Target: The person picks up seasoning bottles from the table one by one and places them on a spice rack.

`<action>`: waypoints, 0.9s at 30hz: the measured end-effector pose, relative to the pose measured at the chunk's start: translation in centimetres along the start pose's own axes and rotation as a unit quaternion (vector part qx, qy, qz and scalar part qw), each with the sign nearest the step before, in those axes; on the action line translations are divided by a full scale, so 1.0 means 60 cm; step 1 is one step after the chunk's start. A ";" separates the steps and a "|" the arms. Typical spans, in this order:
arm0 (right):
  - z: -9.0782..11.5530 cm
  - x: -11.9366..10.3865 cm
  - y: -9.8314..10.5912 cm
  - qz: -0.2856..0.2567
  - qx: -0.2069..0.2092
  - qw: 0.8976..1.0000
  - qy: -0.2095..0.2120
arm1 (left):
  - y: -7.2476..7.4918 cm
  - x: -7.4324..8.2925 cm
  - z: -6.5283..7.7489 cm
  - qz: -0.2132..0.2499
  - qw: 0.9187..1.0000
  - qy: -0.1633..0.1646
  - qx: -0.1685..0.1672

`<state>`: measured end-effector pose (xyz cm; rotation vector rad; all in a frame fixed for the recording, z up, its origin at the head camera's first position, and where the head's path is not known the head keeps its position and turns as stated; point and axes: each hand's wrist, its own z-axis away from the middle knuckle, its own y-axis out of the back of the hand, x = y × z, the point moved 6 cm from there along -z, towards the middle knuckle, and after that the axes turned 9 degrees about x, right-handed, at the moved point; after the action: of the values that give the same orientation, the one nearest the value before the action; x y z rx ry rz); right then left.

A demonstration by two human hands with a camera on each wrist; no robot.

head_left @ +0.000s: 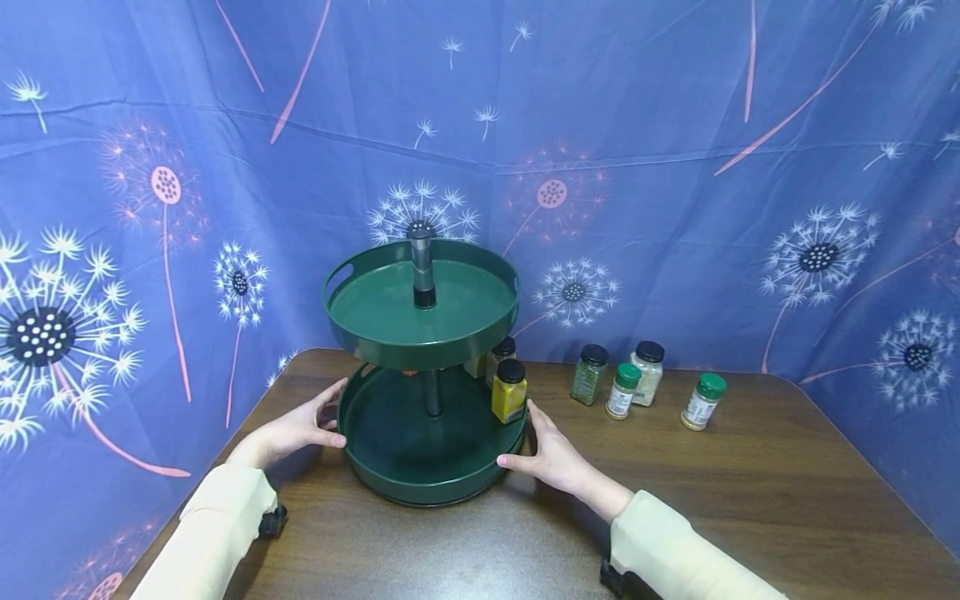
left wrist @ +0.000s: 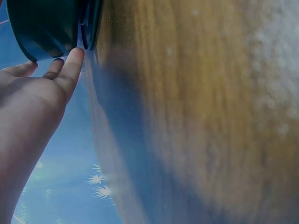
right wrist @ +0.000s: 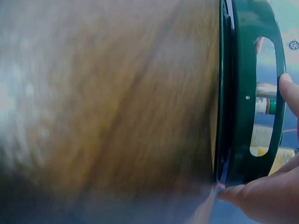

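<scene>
A green two-tier round tray point(head_left: 420, 354) stands on the table, its tiers joined by a central post point(head_left: 423, 267). My left hand point(head_left: 300, 427) spreads thumb and fingers at the left wall of the lower tier; in the left wrist view its fingertips point(left wrist: 74, 58) meet the green wall. Across from it, my right hand point(head_left: 558, 458) reaches the right side, fingers extended. In the right wrist view its thumb point(right wrist: 288, 91) touches the rim beside a handle cutout. A yellow spice jar point(head_left: 510, 402) with a black lid sits on the lower tier; jars behind it are partly hidden by the upper tier.
Right of the tray stand a green herb jar point(head_left: 587, 379) with a black lid, a green-lidded jar point(head_left: 622, 396), a pale jar point(head_left: 647, 377) with a black lid and another green-lidded jar point(head_left: 701, 406). A blue dandelion-print cloth point(head_left: 645, 208) hangs behind the wooden table point(head_left: 780, 492).
</scene>
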<state>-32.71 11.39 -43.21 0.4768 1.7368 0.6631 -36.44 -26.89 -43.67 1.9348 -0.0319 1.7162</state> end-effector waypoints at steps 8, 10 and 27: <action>-0.013 0.012 0.006 -0.001 -0.021 1.000 0.002 | -0.001 0.003 0.000 -0.005 1.000 0.002 0.001; -0.016 0.015 0.007 -0.001 -0.028 1.000 0.003 | -0.001 0.004 0.000 -0.003 1.000 0.000 0.002; -0.046 0.035 0.019 0.008 -0.092 0.995 0.026 | -0.001 0.004 0.001 -0.006 1.000 -0.004 -0.002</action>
<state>-35.94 13.09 -43.53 0.3483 1.7022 0.8449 -36.32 -26.77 -43.47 1.9352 -0.0265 1.7008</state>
